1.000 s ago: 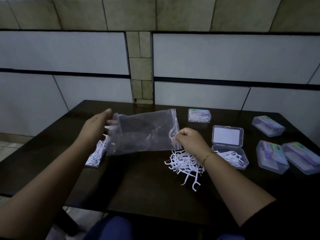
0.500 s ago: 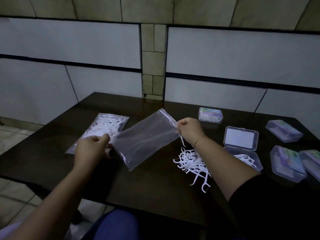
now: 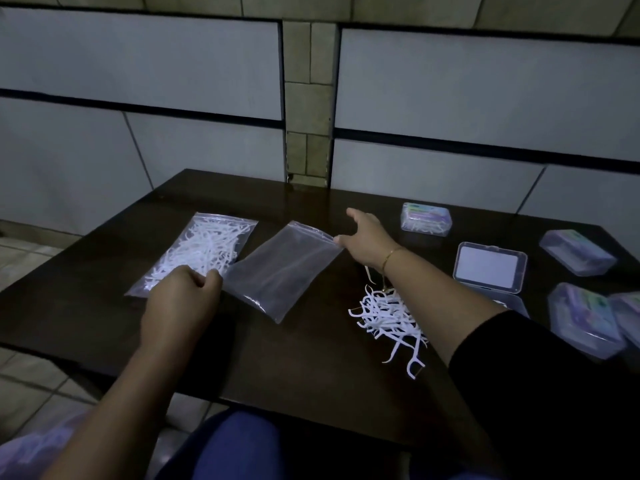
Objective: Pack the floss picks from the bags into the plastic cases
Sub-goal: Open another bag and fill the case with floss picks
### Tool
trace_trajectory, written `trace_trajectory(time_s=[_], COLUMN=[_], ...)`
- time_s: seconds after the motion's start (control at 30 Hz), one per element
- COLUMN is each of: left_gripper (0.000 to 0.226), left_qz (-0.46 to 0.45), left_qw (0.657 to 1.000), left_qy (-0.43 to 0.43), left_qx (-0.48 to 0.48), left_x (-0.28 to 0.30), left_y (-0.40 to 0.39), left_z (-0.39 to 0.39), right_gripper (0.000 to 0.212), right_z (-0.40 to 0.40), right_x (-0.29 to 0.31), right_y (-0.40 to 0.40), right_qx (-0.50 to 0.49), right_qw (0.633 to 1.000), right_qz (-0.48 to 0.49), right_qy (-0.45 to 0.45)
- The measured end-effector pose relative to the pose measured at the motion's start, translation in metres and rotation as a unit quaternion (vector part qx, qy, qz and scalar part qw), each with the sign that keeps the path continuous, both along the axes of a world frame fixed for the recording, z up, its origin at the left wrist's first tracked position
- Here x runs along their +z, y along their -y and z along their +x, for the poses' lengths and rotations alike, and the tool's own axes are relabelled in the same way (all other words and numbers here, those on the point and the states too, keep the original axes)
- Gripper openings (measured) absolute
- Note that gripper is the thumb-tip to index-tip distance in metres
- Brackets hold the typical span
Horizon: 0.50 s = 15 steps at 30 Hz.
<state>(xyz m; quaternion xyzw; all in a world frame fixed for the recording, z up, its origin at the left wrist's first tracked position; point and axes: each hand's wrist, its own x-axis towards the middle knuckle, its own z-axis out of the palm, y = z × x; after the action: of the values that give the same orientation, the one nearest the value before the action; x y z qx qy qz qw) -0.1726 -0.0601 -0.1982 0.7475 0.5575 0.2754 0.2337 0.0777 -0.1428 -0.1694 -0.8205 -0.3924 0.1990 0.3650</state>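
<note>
Pinching empty bag (image 3: 282, 270) near edge: left hand (image 3: 180, 299); right hand (image 3: 369, 239) splayed at zip corner.

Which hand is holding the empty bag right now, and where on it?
The left hand pinches the empty bag at its near left corner; the right hand, fingers spread, only touches the zip-end corner.

Empty bag (image 3: 282, 270) lowered flat onto table (image 3: 311, 358) beside full bag (image 3: 197, 252). Right hand (image 3: 369, 239) opened, fingers spread; left hand (image 3: 181, 299) retains corner.
</note>
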Motion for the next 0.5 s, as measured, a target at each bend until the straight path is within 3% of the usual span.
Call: trace_trajectory(time_s=[0.1, 0.2, 0.3, 0.37, 0.5], left_gripper=[0.030, 0.020, 0.013, 0.015, 0.027], left_qz=[0.055, 0.088, 0.085, 0.074, 0.070], left_qw=[0.998, 0.988, 0.963, 0.951, 0.920], left_qy=[-0.015, -0.029, -0.059, -0.091, -0.128], left_qx=[-0.008, -0.125, -0.248, -0.287, -0.365], left_x=[0.014, 0.033, 0.043, 0.040, 0.024], left_y=[0.016, 0.042, 0.065, 0.076, 0.087], left_z=[0.013, 0.033, 0.060, 0.079, 0.108], right_gripper=[0.054, 0.045, 0.034, 0.029, 0.029], right_z=[0.002, 0.002, 0.001, 0.000, -0.009], right_x=[0.008, 0.023, 0.031, 0.028, 0.017], right_y=[0.015, 0.046, 0.089, 0.116, 0.150], right_qx=[0.021, 0.063, 0.080, 0.075, 0.076], right_qw=[0.999, 0.992, 0.954, 0.924, 0.907], right_qz=[-0.019, -0.043, -0.114, -0.151, -0.192], right_qy=[0.040, 0.103, 0.266, 0.344, 0.366])
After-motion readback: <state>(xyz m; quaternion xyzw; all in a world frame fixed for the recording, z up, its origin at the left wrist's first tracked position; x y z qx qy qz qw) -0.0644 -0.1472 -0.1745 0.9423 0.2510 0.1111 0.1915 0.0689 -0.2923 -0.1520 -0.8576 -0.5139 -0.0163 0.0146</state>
